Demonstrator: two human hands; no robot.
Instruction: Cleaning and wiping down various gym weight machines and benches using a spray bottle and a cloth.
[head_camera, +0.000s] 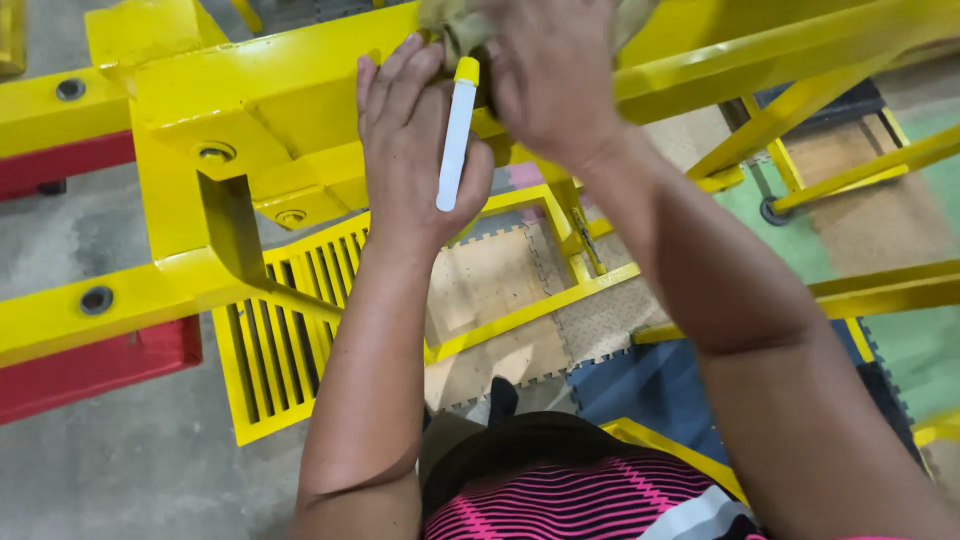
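**Two hands on a yellow frame, one with a marker**

The left hand (415, 150) lies flat against the yellow frame (270, 100), its fingers (395, 75) stretched out and close together, pointing far. A white marker (455, 140) with a yellow cap is pinned under the thumb against the back of that hand, cap end far. The right hand (550, 75) sits just right of it, fingers curled down over a crumpled tan rag (455, 25) at the far edge of the view; the rag touches the frame's top beam. How tightly those fingers grip is hidden by the back of the hand.

The frame is painted steel, glossy, made of box beams with bolts (215, 152) set in it and a slotted grille (275, 340) lower down. Red beams (90, 370) run along the left. Below is a grey concrete floor (130, 470), and to the right foam mats (500, 290) with jigsaw edges in tan, green and blue. Near the camera shows a pink-and-black striped shirt (570, 500).
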